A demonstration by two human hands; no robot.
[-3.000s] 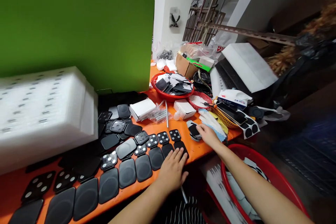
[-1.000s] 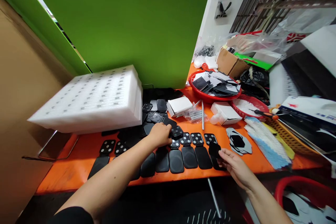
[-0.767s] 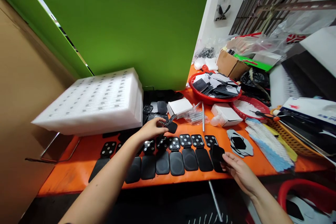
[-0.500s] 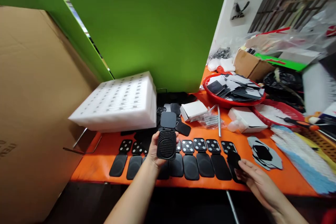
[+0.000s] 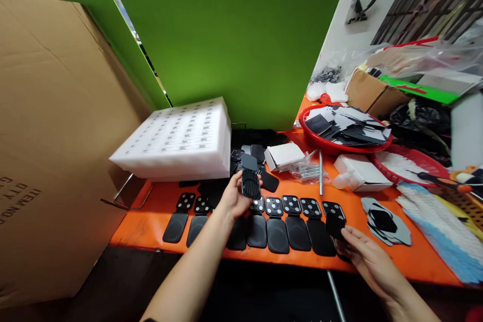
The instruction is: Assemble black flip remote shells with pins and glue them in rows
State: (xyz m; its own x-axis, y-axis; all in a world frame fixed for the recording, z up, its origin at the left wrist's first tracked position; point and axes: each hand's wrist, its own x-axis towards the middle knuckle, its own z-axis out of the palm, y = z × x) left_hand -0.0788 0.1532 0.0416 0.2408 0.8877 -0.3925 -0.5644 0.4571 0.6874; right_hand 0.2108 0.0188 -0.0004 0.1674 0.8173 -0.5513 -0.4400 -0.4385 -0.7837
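Held up over the table in my left hand is a black hinged two-panel piece, its lower panel ribbed and its upper one smooth. My right hand pinches a thin black rounded sheet by its edge. That sheet hangs over the rightmost unit of a row of opened black hinged pieces. Their upper panels bear silvery round dots; the lower panels are plain dark. My left forearm hides part of the row. Right of the row lie grey and black die-cut sheets.
A white foam block stands at the back left, beside a large cardboard box. Behind are a pile of black parts, a small white box and bagged metal rods. Red basins and a striped cloth occupy the right.
My left hand has moved away toward the pile, and the ribbed piece in it has tilted. My right hand stays by the rightmost unit with the black sheet. The view has shifted slightly.
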